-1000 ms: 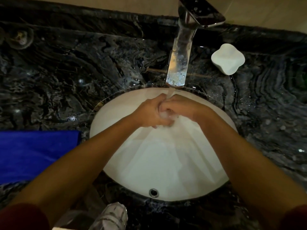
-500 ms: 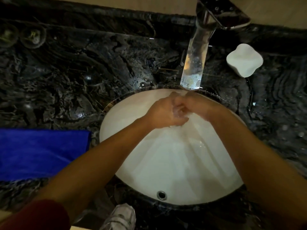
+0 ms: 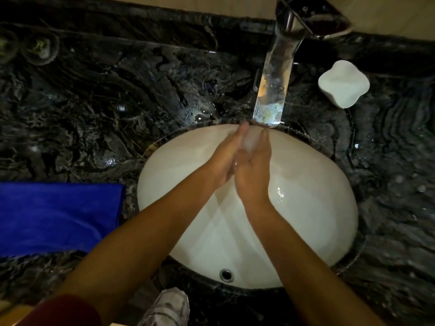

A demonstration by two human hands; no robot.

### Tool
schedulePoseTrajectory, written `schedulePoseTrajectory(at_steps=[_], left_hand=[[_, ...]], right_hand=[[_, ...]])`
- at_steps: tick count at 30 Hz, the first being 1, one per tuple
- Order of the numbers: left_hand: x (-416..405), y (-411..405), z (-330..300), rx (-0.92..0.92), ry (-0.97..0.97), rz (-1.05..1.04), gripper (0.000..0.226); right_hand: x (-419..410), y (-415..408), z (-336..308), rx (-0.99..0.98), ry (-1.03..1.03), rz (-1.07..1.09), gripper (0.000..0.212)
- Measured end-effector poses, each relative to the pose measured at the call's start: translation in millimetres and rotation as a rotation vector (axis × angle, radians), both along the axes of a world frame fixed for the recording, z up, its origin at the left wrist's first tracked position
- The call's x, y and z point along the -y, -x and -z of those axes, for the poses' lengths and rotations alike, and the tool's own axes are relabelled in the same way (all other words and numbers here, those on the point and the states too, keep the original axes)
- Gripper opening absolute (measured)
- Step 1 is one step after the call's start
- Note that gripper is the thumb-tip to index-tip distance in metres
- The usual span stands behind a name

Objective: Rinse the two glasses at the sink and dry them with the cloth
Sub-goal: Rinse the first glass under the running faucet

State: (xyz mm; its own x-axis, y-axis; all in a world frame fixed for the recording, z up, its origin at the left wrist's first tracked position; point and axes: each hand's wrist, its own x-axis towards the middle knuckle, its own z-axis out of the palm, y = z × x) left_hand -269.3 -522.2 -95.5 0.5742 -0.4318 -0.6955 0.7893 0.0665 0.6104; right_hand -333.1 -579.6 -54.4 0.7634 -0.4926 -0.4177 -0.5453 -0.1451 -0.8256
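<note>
My left hand [image 3: 223,158] and my right hand [image 3: 255,170] are pressed palm to palm over the white sink basin [image 3: 317,208], fingers straight, just below the tap's spout [image 3: 273,90]. A pale blur of water or foam shows between the fingertips, and neither hand holds anything. Two round glasses [image 3: 40,47] [image 3: 6,47] stand far off at the back left of the dark marble counter, dim and seen from above. The blue cloth [image 3: 58,217] lies flat on the counter left of the basin.
A white lobed dish [image 3: 343,84] sits on the counter right of the tap. The counter [image 3: 141,90] around the basin is wet with droplets. The overflow hole [image 3: 226,274] is in the basin's near wall. A pale shoe [image 3: 167,307] shows below the counter edge.
My hands were clasped together with curled fingers; now the fingers are stretched out, palm against palm. The view has shifted slightly, so the sink sits further right.
</note>
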Motion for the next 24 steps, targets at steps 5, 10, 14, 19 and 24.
schedulePoseTrajectory(at_steps=[5,10,14,19,24], left_hand=[[0,10,-3,-0.07,-0.032,-0.034,0.087],[-8,12,-12,-0.23,0.112,-0.026,0.063],[0,8,-9,-0.06,-0.018,-0.147,0.06],[-1,24,3,-0.061,-0.105,-0.326,0.073],[5,21,-9,-0.096,-0.072,-0.434,0.043]], right_hand=[[-1,21,-6,-0.047,0.132,-0.186,0.067],[41,-35,-1,-0.132,-0.274,0.053,0.029],[14,-20,-1,-0.116,-0.123,0.045,0.047],[8,18,5,-0.079,0.083,-0.146,0.059],[31,-10,10,-0.246,-0.231,0.189,0.059]])
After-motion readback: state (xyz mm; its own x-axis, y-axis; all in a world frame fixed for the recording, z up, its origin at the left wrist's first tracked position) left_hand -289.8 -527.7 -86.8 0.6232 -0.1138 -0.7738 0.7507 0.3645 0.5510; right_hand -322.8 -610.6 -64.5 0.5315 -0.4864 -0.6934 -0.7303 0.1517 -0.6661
